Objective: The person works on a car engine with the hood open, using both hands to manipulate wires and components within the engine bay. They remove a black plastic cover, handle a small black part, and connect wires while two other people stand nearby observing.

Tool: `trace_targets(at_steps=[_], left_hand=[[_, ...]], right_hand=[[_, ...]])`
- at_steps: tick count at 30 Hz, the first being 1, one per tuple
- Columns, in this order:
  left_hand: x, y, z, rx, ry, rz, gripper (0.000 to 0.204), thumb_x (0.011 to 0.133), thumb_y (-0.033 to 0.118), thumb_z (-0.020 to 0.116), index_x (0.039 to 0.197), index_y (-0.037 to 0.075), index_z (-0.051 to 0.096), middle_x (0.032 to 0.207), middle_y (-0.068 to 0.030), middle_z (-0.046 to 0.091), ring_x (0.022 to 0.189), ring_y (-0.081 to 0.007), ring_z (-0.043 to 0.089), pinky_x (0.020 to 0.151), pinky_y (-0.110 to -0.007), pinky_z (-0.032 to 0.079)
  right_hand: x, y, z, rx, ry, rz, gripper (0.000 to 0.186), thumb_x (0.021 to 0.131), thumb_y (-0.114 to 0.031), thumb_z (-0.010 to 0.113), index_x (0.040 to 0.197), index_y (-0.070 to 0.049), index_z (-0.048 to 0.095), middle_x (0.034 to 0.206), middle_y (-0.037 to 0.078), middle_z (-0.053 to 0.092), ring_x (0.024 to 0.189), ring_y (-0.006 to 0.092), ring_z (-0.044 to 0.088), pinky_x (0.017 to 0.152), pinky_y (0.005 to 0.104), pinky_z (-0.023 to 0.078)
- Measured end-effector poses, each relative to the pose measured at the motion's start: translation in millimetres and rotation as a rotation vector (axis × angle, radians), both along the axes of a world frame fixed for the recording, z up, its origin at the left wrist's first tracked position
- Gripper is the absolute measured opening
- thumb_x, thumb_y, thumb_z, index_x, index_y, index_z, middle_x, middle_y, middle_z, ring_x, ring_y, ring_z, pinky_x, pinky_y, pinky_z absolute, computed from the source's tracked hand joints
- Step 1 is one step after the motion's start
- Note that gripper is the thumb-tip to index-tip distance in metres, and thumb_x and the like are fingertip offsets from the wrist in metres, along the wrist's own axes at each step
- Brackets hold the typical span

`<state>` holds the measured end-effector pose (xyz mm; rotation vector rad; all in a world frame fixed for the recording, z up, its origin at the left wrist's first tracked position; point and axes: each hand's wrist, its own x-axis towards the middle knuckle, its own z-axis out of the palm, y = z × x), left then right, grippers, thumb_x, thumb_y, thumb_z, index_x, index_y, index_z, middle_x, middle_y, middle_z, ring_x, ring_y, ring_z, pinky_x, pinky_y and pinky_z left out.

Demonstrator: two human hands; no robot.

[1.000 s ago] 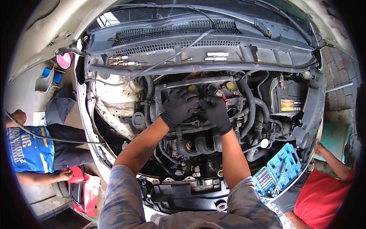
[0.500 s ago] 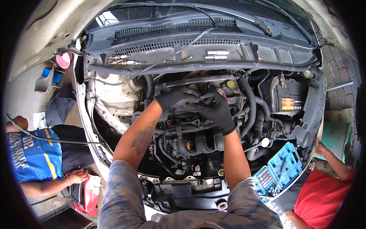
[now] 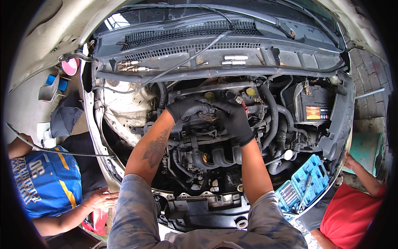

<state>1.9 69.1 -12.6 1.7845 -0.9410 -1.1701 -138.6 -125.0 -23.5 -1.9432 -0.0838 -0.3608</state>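
Note:
My two black-gloved hands meet over the engine (image 3: 199, 143), near the middle of the bay. Thin brownish wires (image 3: 210, 117) show at the fingertips of my left hand (image 3: 186, 109), which is closed around them. My right hand (image 3: 237, 120) reaches in from the other side with its fingers curled and pressed together. Whatever lies between its fingertips is hidden by the glove. A round yellowish cap (image 3: 209, 96) sits just beyond the fingers, and a second yellowish cap (image 3: 250, 91) lies to the right.
Spark plugs (image 3: 133, 68) and silver sockets (image 3: 235, 61) lie on the cowl ledge. A battery (image 3: 314, 103) stands at right. An open blue tool case (image 3: 302, 182) rests at the front right. A person in blue (image 3: 52, 180) is at left, another in red (image 3: 350, 216) at right.
My right hand has shifted slightly, its fingers drawn closer to the left hand's. The left-side person has moved nearer the car, and their hand now extends with its fingers straighter.

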Motion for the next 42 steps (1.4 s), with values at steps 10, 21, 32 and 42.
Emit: trace_targets(at_steps=[10,21,32,42], left_hand=[[-16,7,-32,-0.37,-0.049,0.475,0.024,0.094,0.019,0.067,0.109,0.001,0.068,0.101,-0.0096,0.069,0.097,-0.0186,0.065,0.092,-0.032,0.049],[-64,-4,-3,-0.355,-1.344,0.323,0.036,0.079,0.021,0.079,0.114,0.014,0.072,0.105,-0.0047,0.065,0.096,-0.0259,0.061,0.089,-0.041,0.046],[-68,-1,6,-0.458,-1.151,0.405,0.024,0.083,0.015,0.072,0.107,0.012,0.072,0.098,-0.0071,0.072,0.091,-0.0256,0.069,0.085,-0.039,0.052],[-47,-5,-32,-0.403,-0.271,0.575,0.018,0.094,0.008,0.066,0.108,-0.003,0.067,0.096,-0.0102,0.073,0.085,-0.0164,0.068,0.077,-0.03,0.054]], right_hand=[[-5,1,-6,0.073,0.049,-0.024,0.028,0.086,0.001,0.067,0.112,-0.004,0.074,0.104,0.019,0.072,0.098,0.032,0.07,0.085,0.0367,0.054],[-4,2,-6,0.129,0.086,0.011,0.025,0.091,0.002,0.064,0.115,0.001,0.071,0.1,0.011,0.075,0.092,0.0131,0.068,0.083,0.0284,0.054],[-2,-6,-19,0.096,0.067,0.116,0.028,0.092,0.004,0.061,0.118,0.0,0.07,0.108,0.014,0.071,0.098,0.0199,0.067,0.09,0.032,0.052],[-6,13,4,0.091,-0.06,-0.103,0.027,0.082,0.0,0.071,0.109,-0.004,0.074,0.094,0.018,0.071,0.087,0.034,0.068,0.078,0.0369,0.053]])
